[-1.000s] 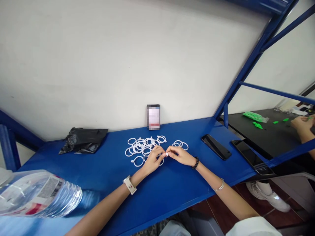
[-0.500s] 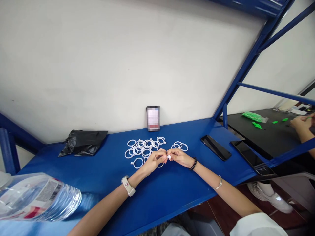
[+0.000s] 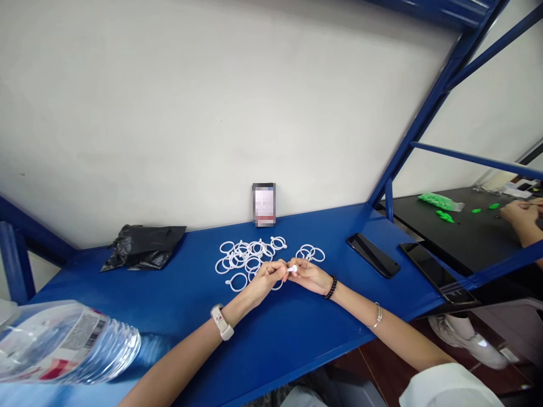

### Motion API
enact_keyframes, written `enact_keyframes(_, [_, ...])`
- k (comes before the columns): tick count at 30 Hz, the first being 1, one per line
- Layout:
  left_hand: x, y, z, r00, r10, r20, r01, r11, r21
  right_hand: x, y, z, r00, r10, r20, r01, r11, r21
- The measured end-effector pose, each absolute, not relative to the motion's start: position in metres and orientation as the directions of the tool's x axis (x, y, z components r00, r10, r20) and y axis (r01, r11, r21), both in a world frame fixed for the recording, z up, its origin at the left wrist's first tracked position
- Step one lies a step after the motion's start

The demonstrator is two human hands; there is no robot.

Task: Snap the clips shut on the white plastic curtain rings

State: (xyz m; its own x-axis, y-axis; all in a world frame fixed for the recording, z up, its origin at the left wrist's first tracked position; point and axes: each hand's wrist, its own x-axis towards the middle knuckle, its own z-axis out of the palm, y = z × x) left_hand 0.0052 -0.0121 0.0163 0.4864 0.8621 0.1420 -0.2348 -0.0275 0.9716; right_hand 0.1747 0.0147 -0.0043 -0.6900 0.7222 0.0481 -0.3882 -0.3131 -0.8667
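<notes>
My left hand (image 3: 263, 280) and my right hand (image 3: 313, 277) meet above the blue tabletop, fingertips pinched close together. Between them is a white plastic ring (image 3: 293, 269); only its knobbed end shows, and the fingers hide the rest. Just behind my left hand lies a loose pile of white rings (image 3: 237, 257) with small knobs. Part of another white ring (image 3: 276, 286) shows below the left fingers, and I cannot tell whether it lies on the table. Beyond my right hand is a smaller group of white rings (image 3: 316, 254).
A phone with a blurred screen (image 3: 264, 206) leans on the wall. Two dark phones (image 3: 373, 255) lie at right. A black plastic bag (image 3: 144, 247) is at left, a large clear bottle (image 3: 72, 342) nearer. Another person's hands (image 3: 521, 213) are at a black table with green pieces.
The fingers have shifted slightly, and more of the white knobbed end shows between them. Both hands stay together in nearly the same place.
</notes>
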Motion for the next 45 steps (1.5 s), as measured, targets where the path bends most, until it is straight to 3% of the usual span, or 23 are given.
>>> enact_keyframes(9, [0.011,-0.014,0.018,0.503,0.852,0.142,-0.37,0.064,0.927,0.17,0.007,-0.003,-0.681,0.725,0.102,-0.498,-0.357,-0.791])
enact_keyframes(15, [0.016,-0.016,0.039,0.486,0.848,0.212,-0.511,0.079,0.856,0.175,0.004,0.019,-0.612,0.767,0.194,-0.551,-0.237,-0.8])
enact_keyframes(18, [0.015,-0.012,0.044,0.491,0.847,0.203,-0.458,0.053,0.887,0.184,0.013,0.029,-0.6,0.783,0.167,-0.425,-0.134,-0.895])
enact_keyframes(22, [0.003,0.002,0.039,0.463,0.87,0.168,-0.118,-0.127,0.985,0.196,0.028,0.031,-0.521,0.837,0.165,-0.109,0.127,-0.986])
enact_keyframes(24, [-0.005,0.01,0.036,0.408,0.896,0.174,0.051,-0.213,0.976,0.202,0.032,0.031,-0.46,0.853,0.247,0.122,0.336,-0.934])
enact_keyframes(26, [-0.012,0.015,0.034,0.394,0.896,0.206,0.241,-0.317,0.917,0.206,0.033,0.031,-0.413,0.841,0.35,0.392,0.511,-0.765])
enact_keyframes(28, [-0.017,0.017,0.032,0.399,0.886,0.236,0.432,-0.409,0.804,0.209,0.034,0.031,-0.404,0.813,0.421,0.595,0.582,-0.554])
enact_keyframes(31, [-0.02,0.014,0.028,0.416,0.878,0.236,0.654,-0.469,0.593,0.211,0.034,0.029,-0.414,0.797,0.44,0.722,0.582,-0.374])
enact_keyframes(35, [-0.019,0.006,0.026,0.472,0.854,0.218,0.79,-0.52,0.325,0.211,0.034,0.025,-0.424,0.799,0.426,0.737,0.578,-0.35])
enact_keyframes(39, [-0.016,0.003,0.025,0.517,0.83,0.208,0.824,-0.548,0.141,0.206,0.031,0.024,-0.486,0.764,0.425,0.682,0.635,-0.363])
enact_keyframes(42, [-0.013,0.003,0.022,0.507,0.826,0.247,0.841,-0.536,0.068,0.201,0.028,0.024,-0.528,0.724,0.443,0.63,0.684,-0.367])
enact_keyframes(45, [-0.008,0.004,0.019,0.496,0.795,0.348,0.828,-0.554,0.087,0.197,0.025,0.024,-0.558,0.695,0.453,0.587,0.717,-0.377])
